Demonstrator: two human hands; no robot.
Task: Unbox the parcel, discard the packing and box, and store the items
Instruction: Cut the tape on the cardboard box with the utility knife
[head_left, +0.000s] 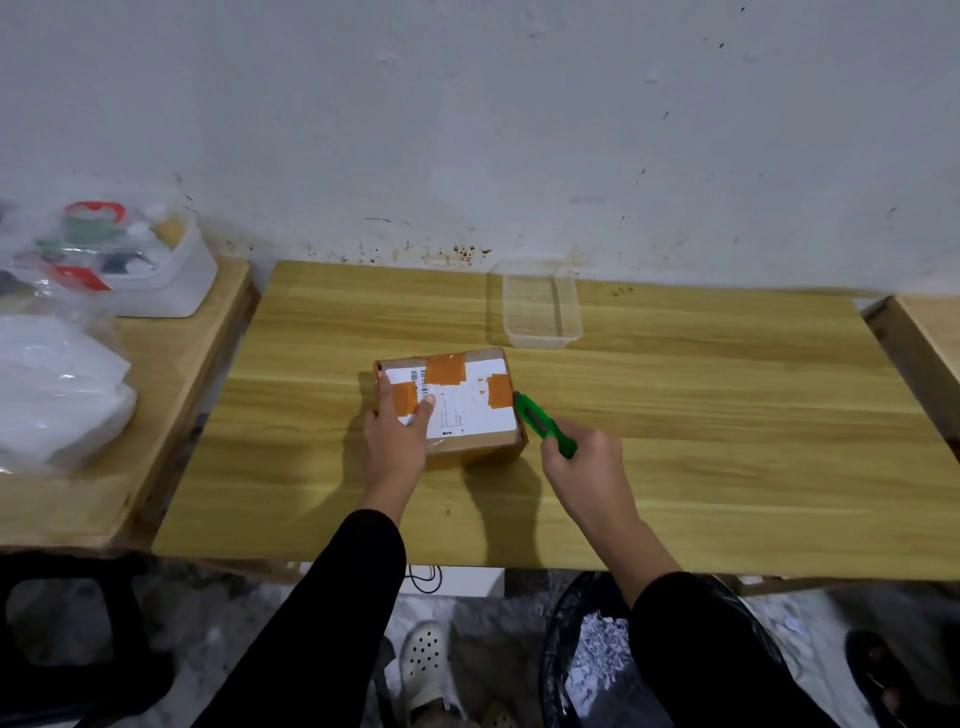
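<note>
A small cardboard parcel (470, 402) with a white label and orange tape lies in the middle of the wooden table (675, 441). My left hand (397, 434) rests flat on the parcel's left part, fingers spread over the tape. My right hand (582, 462) grips a green box cutter (543, 423), whose tip touches the parcel's right edge near the top. The parcel looks sealed.
A clear plastic tray (540, 304) stands behind the parcel near the wall. On a side table at the left are a white bin (171, 275) of bagged items and white plastic bags (57, 389). A black-lined waste bin (587, 660) is on the floor below.
</note>
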